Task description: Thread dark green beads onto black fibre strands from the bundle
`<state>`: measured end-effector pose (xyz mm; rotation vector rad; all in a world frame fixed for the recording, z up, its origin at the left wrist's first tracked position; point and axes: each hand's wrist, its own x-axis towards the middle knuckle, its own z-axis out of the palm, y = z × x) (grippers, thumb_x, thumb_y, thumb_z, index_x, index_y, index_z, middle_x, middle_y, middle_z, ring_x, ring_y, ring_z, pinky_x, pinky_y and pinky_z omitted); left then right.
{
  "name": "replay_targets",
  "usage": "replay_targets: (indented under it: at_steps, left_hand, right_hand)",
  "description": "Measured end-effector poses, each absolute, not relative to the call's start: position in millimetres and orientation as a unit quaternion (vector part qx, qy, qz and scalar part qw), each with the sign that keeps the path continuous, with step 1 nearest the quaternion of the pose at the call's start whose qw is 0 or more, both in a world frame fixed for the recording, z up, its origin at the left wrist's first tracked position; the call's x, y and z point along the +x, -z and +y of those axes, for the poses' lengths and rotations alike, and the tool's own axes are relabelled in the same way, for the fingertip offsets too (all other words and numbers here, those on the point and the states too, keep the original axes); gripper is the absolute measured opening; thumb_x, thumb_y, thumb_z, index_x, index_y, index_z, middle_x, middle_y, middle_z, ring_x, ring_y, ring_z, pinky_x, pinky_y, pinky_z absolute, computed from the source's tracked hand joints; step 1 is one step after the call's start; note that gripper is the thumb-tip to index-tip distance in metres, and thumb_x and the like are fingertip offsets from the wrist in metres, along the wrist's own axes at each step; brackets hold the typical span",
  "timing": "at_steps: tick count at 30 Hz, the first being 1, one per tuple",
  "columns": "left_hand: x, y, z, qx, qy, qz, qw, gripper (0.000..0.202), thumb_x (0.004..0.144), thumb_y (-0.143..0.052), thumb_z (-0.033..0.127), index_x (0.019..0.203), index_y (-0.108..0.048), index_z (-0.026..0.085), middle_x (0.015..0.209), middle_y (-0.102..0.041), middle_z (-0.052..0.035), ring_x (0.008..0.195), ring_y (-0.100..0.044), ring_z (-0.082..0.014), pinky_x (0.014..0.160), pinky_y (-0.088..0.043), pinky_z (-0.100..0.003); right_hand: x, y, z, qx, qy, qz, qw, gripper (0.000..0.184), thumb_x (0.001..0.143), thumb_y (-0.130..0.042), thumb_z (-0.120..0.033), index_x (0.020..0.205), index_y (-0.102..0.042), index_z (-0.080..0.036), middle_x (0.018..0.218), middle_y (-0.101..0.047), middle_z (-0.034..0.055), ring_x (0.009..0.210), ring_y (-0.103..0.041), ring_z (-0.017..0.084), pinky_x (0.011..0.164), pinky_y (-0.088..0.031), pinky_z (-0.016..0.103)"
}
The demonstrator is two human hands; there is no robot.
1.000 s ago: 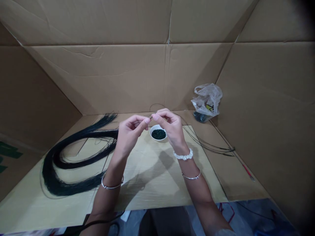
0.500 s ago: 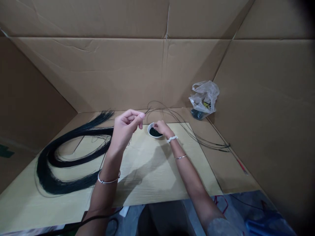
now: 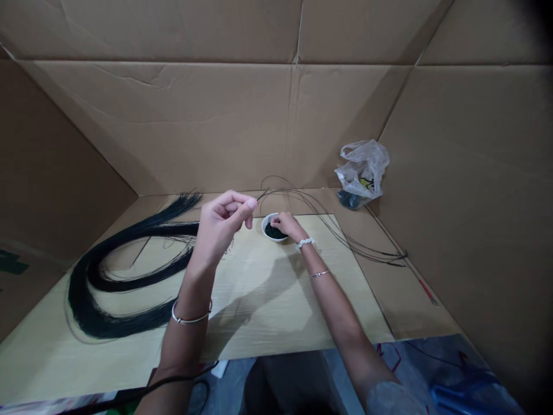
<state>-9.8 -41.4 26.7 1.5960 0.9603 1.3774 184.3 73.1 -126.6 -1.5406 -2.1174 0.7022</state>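
left hand [image 3: 226, 222]: pinching black strand [image 3: 262, 195] | right hand [image 3: 285, 225]: fingers narrow among dark beads [image 3: 272, 232], grip unclear | white bowl [image 3: 268, 219]: far centre of surface [image 3: 276, 300] | risk: strand snags bowl, beads spill

Enclosure of corrugated cardboard panels: back wall [image 3: 173, 127] from 10 to 2 o'clock, creased along its folds; left panel [image 3: 56, 161] at 9 o'clock; right panel [image 3: 466, 173] at 3 o'clock. Pale wood-grain board [image 3: 345, 323] lies on a cardboard base [image 3: 415, 305]. Grey floor [image 3: 341, 374] visible at 6 o'clock. Lighting dim, even; soft shadows.
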Motion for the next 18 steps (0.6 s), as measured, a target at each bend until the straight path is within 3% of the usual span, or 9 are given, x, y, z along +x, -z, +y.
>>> replay_targets:
  at_steps: [5, 9, 12, 18]
  left_hand:
    - [-11, -25, -40, 0.633, -0.541, 0.382, 0.4, 0.017, 0.088, -0.074, 0.032, 0.081, -0.069, 0.017, 0.056, -0.058, 0.0025, 0.048, -0.04, -0.0068, 0.047, -0.025, -0.022]
    - [-13, -26, -41, 0.632, -0.537, 0.389, 0.401, 0.017, 0.087, -0.075, 0.032, 0.08, -0.069, 0.017, 0.056, -0.058, 0.0022, 0.048, -0.042, -0.0071, 0.046, -0.026, -0.022]
    - [-13, -28, -44, 0.638, -0.532, 0.392, 0.395, 0.017, 0.087, -0.075, 0.032, 0.08, -0.069, 0.018, 0.055, -0.055, 0.0025, 0.047, -0.041, -0.0076, 0.046, -0.027, -0.022]
    - [-9, -34, -61, 0.656, -0.543, 0.409, 0.327, 0.017, 0.087, -0.076, 0.032, 0.079, -0.072, 0.018, 0.054, -0.045, 0.0045, 0.05, -0.036, -0.0074, 0.046, -0.025, -0.022]
  right_hand:
    - [194, 113, 71, -0.511, -0.329, -0.73, 0.313, 0.024, 0.089, -0.057, -0.026, 0.078, -0.072, -0.011, 0.078, -0.074, 0.0062, 0.074, -0.059, 0.015, 0.071, -0.041, 0.025]
    - [194, 80, 56, -0.458, -0.375, -0.7, 0.399, 0.034, 0.095, -0.053, -0.039, 0.097, -0.074, -0.012, 0.094, -0.076, 0.0081, 0.077, -0.061, 0.013, 0.072, -0.047, 0.024]
    - [189, 45, 31, -0.376, -0.435, -0.62, 0.534, 0.038, 0.092, -0.063, -0.05, 0.104, -0.075, -0.016, 0.097, -0.078, 0.0074, 0.072, -0.06, 0.011, 0.065, -0.046, 0.023]
    - [178, -8, -27, -0.27, -0.448, -0.578, 0.626, 0.024, 0.093, -0.068, -0.044, 0.095, -0.078, -0.023, 0.092, -0.079, 0.0035, 0.076, -0.067, 0.012, 0.066, -0.05, 0.025]
